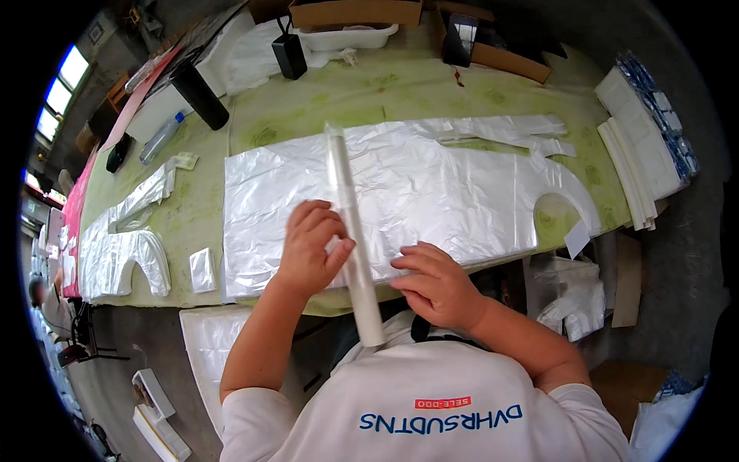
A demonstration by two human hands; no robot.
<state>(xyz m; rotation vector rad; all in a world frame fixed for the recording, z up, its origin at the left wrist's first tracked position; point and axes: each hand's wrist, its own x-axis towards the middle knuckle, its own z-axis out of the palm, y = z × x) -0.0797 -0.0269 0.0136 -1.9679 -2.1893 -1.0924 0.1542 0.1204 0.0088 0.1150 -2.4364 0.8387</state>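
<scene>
A long translucent plastic roll point(354, 246) lies lengthwise over a flat stack of thin white plastic sheets point(446, 200), its near end sticking out past the table edge toward my body. The sheets have a rounded loop at the right end and long strips at the far right, like aprons. At the left side of the roll is my left hand point(312, 242), fingers bent and thumb apart, close to or touching it. My right hand point(437, 283) hovers right of the roll over the near table edge, fingers spread, holding nothing.
On the green patterned table cover point(292, 104), a folded plastic piece point(127, 250) and small packet point(202, 271) lie left. A bottle point(162, 138), black cylinder point(198, 96) and black box point(289, 58) stand farther back. Cardboard boxes point(354, 12) line the far edge; stacked white packs point(639, 131) sit right.
</scene>
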